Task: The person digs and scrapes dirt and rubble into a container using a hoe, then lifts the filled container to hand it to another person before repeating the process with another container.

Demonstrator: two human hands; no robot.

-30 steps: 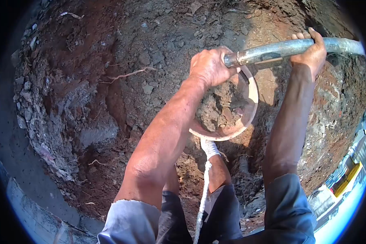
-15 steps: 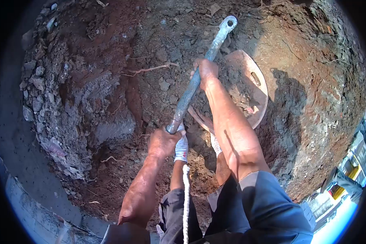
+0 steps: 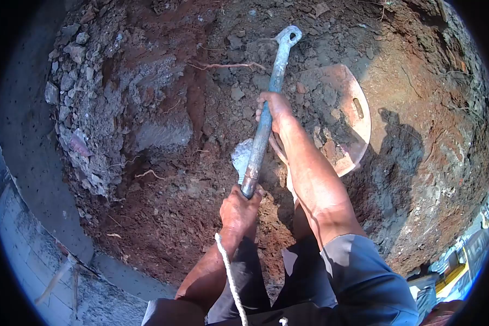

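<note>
A long worn metal bar [image 3: 263,130] with a holed, flattened end runs upright through the middle of the view. My left hand [image 3: 240,207] is wrapped round its lower end, near my legs. Farther up, my right hand [image 3: 275,108] grips the shaft. The holed end lies over the dirt beyond my right hand. Right of the bar rests a round shallow pan [image 3: 358,136] with a handle slot, holding soil and stones, partly hidden by my right forearm. A foot in a whitish covering [image 3: 241,157] shows just left of the bar.
Loose reddish soil and rubble [image 3: 163,206] surround me. A root [image 3: 228,66] sticks out above left. A grey concrete edge [image 3: 38,163] curves along the left. A white rope [image 3: 231,277] hangs before my legs. A yellow object [image 3: 453,280] shows far right.
The bar swung from lying sideways at the upper right to upright, both hands still on it. Since the middle frame it has turned slightly more upright, and the view has shifted.
</note>
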